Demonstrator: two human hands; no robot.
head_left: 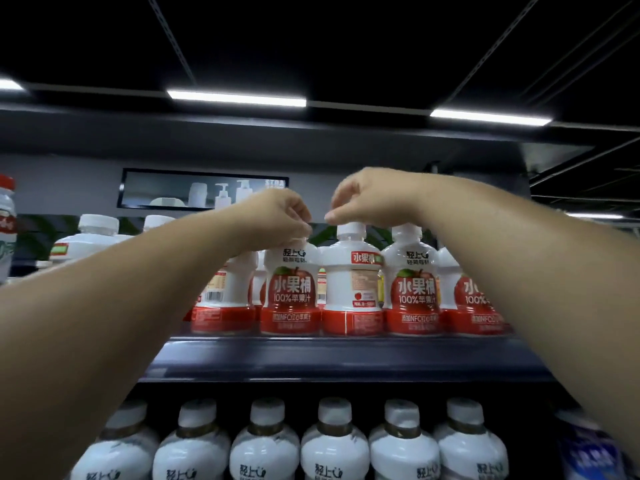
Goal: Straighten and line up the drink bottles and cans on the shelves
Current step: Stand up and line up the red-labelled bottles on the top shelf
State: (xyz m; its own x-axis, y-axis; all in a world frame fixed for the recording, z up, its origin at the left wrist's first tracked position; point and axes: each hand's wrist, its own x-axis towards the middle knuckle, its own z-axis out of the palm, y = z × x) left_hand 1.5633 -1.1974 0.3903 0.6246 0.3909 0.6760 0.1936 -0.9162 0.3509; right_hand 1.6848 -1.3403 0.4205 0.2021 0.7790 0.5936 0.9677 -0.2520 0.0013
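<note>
A row of white apple juice bottles with red bases stands on the upper shelf (332,355). My left hand (277,216) is closed over the cap of one bottle (290,292) whose apple label faces front. My right hand (367,199) pinches the white cap of the neighbouring bottle (351,285), which shows its back label and barcode side. Further right, another apple juice bottle (414,289) faces front. Left of my left arm, a bottle (221,299) shows its back label.
Below, a lower shelf holds a row of white bottles (334,441) with white caps. Larger white bottles (90,240) stand at the upper left. A blue-labelled bottle (588,452) is at the lower right. Ceiling lights run overhead.
</note>
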